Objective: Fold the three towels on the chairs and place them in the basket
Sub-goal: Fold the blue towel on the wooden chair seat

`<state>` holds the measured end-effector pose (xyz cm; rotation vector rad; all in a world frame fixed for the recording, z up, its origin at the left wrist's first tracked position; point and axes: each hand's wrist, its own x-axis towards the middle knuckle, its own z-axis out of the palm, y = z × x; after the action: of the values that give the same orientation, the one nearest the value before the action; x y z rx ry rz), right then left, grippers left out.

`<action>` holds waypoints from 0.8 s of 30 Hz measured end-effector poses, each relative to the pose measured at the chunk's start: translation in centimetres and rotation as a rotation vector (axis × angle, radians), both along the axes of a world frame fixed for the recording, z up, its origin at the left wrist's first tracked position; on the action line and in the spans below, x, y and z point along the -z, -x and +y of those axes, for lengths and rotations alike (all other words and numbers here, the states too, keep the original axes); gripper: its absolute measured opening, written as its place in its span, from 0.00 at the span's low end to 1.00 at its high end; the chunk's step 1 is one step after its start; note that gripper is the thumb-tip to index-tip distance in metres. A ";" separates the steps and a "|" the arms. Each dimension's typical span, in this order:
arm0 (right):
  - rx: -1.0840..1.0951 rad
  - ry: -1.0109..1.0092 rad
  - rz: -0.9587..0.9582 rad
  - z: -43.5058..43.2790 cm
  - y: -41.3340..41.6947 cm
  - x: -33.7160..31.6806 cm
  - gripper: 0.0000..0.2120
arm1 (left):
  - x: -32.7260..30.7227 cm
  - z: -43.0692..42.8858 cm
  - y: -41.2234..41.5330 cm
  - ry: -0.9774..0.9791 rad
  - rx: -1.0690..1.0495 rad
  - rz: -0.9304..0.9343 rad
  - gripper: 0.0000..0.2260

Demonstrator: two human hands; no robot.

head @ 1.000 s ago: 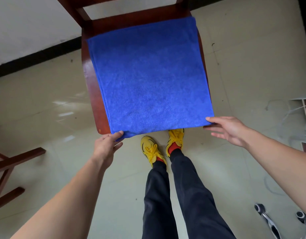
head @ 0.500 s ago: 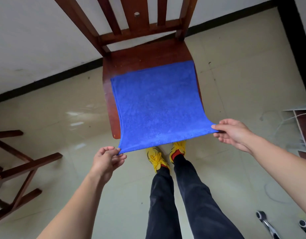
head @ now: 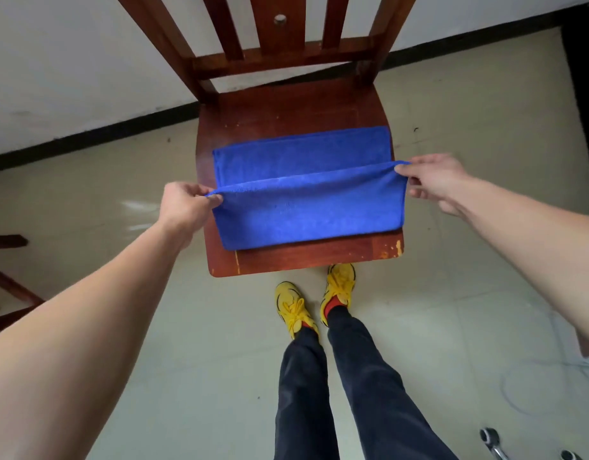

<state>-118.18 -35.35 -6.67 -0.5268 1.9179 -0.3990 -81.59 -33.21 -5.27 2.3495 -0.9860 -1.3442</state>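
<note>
A blue towel (head: 306,210) lies on the seat of a brown wooden chair (head: 306,257), its near half lifted and carried back over the far half. My left hand (head: 187,207) pinches the towel's left corner. My right hand (head: 432,180) pinches the right corner. The raised edge stretches taut between both hands above the seat. The far strip of towel lies flat behind that edge. No basket or other towel is in view.
The chair's slatted back (head: 279,34) rises against a white wall. Part of another wooden chair (head: 7,287) shows at the left edge. My legs and yellow shoes (head: 293,307) stand just before the seat. Wheeled feet (head: 488,439) and a cable sit at the lower right.
Both hands took the towel's near corners, slid it toward me, then lifted them up and forward over the seat. The front of the seat is bare now.
</note>
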 end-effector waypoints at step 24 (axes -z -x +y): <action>-0.626 0.225 0.678 -8.4 -0.1 7.5 0.11 | 8.7 -8.4 0.4 0.025 -0.010 -0.429 0.09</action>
<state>-118.07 -43.80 -14.19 -1.5095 2.2005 -0.0124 -81.98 -41.58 -13.96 2.6788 -1.0884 -0.8289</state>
